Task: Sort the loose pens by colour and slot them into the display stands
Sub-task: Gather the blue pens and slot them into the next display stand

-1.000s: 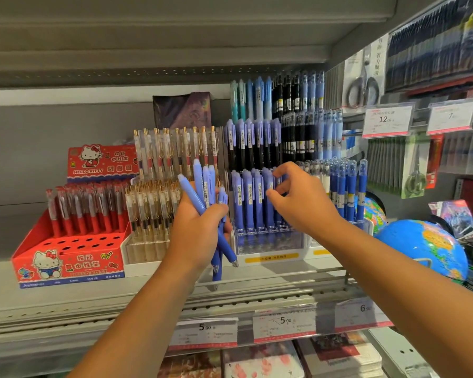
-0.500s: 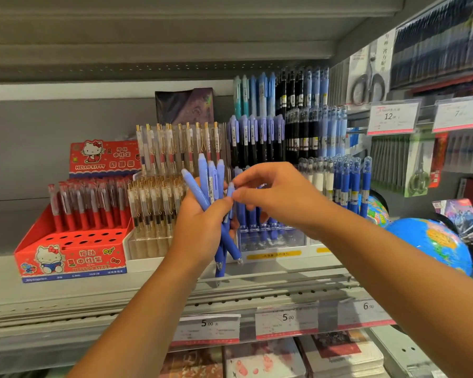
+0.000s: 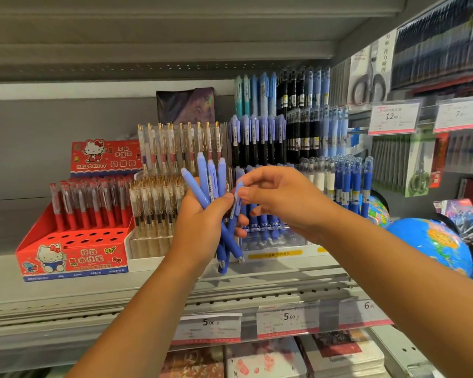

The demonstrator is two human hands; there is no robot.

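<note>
Several periwinkle pens (image 3: 206, 178) are gripped in a fanned bundle by the left hand (image 3: 200, 230), before the shelf (image 3: 257, 279) | head view: one pen (image 3: 237, 197) is pinched near its top by the right hand (image 3: 284, 199), judged the pick step | next: a free slot in the clear stand (image 3: 273, 241) behind is needed | margins: packed rows (image 3: 260, 140) close, globe (image 3: 432, 241) at right.

Count: two hands, the left hand (image 3: 200, 222) and the right hand (image 3: 281, 197). Five blue pens (image 3: 210, 184) visible in the bunch. One red stand (image 3: 74, 257). One globe (image 3: 432, 241). Three price tags (image 3: 287, 320) on the shelf edge (image 3: 66, 309), two upper tags (image 3: 393, 117) at right. Two scissors packs (image 3: 369, 85) seen.
</note>
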